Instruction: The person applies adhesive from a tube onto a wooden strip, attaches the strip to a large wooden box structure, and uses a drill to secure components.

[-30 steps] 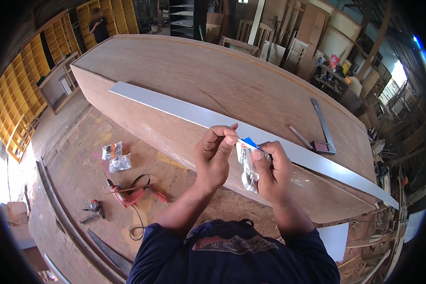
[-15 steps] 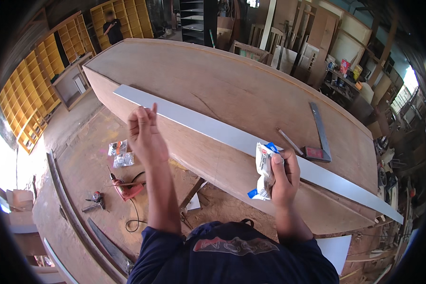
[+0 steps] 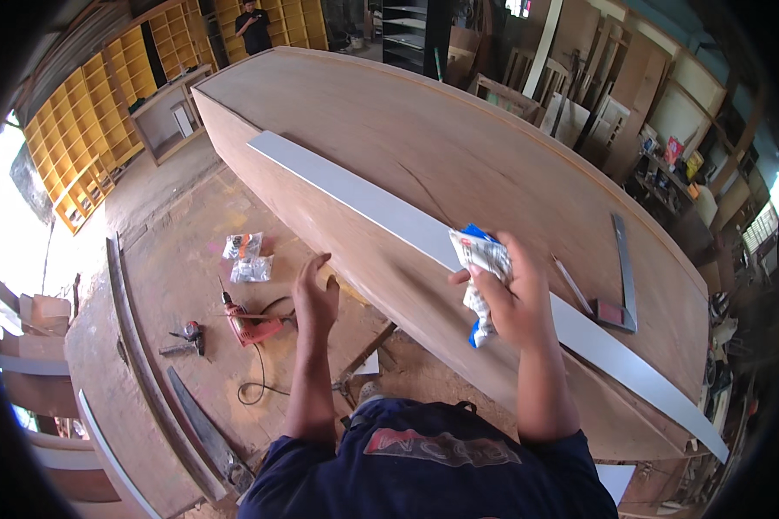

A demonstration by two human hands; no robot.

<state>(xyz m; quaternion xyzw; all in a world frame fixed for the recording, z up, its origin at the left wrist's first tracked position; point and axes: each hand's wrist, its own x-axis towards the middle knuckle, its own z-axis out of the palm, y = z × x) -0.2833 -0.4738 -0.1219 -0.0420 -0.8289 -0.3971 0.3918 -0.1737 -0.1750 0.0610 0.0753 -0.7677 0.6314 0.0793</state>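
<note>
My right hand [image 3: 512, 298] is closed around a crumpled white and blue plastic packet [image 3: 480, 253], holding it above a long white strip [image 3: 363, 208]. What is inside the packet cannot be made out. My left hand [image 3: 316, 294] hangs to the left of the big wooden panel [image 3: 337, 108], its fingers apart and nothing in them. The strip lies lengthwise along the near side of that panel. On the panel to the right of my right hand are a pencil [image 3: 571, 282], a metal square [image 3: 625, 268] and a small dark red block [image 3: 612, 311].
On the floor at left lie a red corded drill [image 3: 255, 329], small clear packets [image 3: 251, 269], a small dark tool [image 3: 186, 339] and a handsaw [image 3: 203, 424]. Yellow shelving [image 3: 86, 130] stands far left, near a person [image 3: 253, 30]. Boards [image 3: 619, 95] lean at far right.
My left hand has come down from beside the strip, and its pinched fingers have spread. The packet is still in my right hand, now tilted differently. The whole view has shifted.
</note>
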